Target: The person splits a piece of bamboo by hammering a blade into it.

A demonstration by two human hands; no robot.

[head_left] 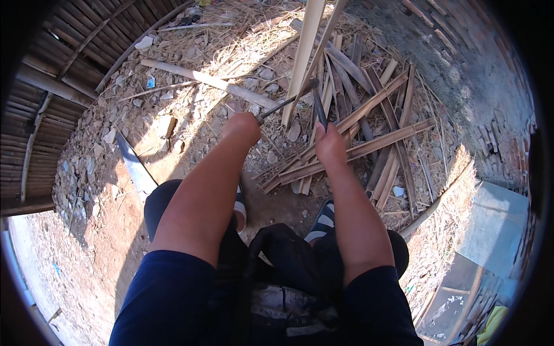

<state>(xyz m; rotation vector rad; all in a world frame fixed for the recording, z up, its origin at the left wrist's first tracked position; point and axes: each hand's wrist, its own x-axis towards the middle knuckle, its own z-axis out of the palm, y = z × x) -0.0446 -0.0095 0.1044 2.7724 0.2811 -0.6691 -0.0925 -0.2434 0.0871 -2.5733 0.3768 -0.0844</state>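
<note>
My left hand (242, 128) is closed around the handle of a long knife (280, 108), seen nearly edge-on, its blade slanting up to the right. The blade crosses the lower part of an upright split bamboo length (303, 60), which runs out of view at the top. My right hand (330, 147) grips a dark hammer-like tool (319, 108). The upper end of this tool meets or overlaps the knife's far end; contact is not certain. Beneath and beside my right hand lies a heap of split bamboo strips (378, 141).
A hand saw (134, 164) lies left of my knee. Across the rubble behind my left hand rests a pale bamboo length (208, 79). A slatted bamboo wall (55, 98) bounds the left, and a worn brick wall (479, 75) the right. Grey sheets (493, 225) lean at the lower right.
</note>
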